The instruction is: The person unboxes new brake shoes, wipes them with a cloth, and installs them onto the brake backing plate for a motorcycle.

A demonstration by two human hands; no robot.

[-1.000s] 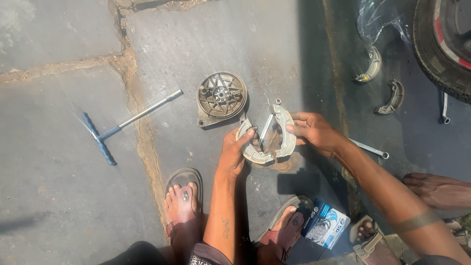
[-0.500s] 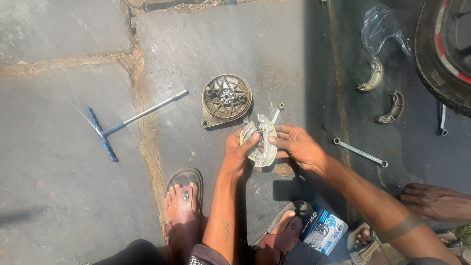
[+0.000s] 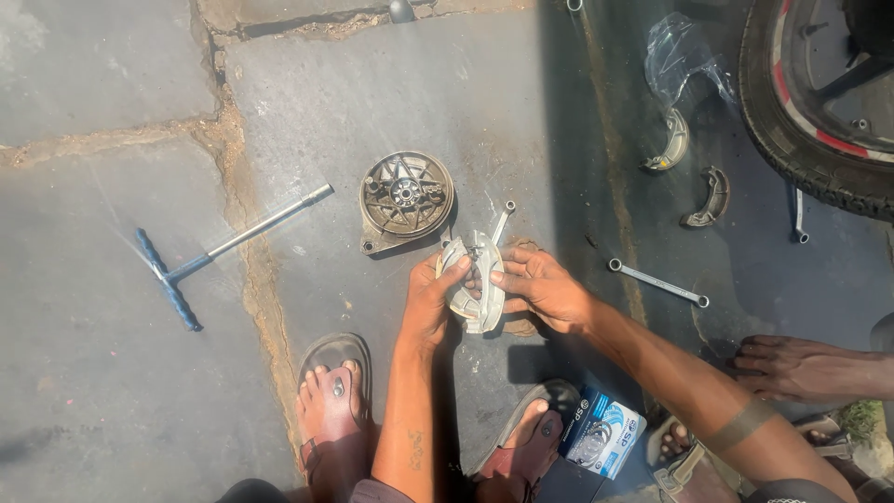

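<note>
Both hands gripped 1 pair of pale grey curved metal brake shoes [image 3: 477,279], held above the stone paving. The left hand [image 3: 433,303] was closed on its left edge, thumb across the face; the right hand [image 3: 540,289] was half closed, fingertips pressing its right side. Just beyond lay 1 round rusty metal brake plate [image 3: 405,197]. 2 worn brake shoes [image 3: 694,172] lay in shade. 1 blue-and-white cardboard box [image 3: 603,433] stood beside the right foot.

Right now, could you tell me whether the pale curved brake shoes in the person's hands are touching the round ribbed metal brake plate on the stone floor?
Cannot tell. In the head view the brake shoes, held by left hand and right hand, overlap the brake plate's lower edge without showing contact or gap.
</note>
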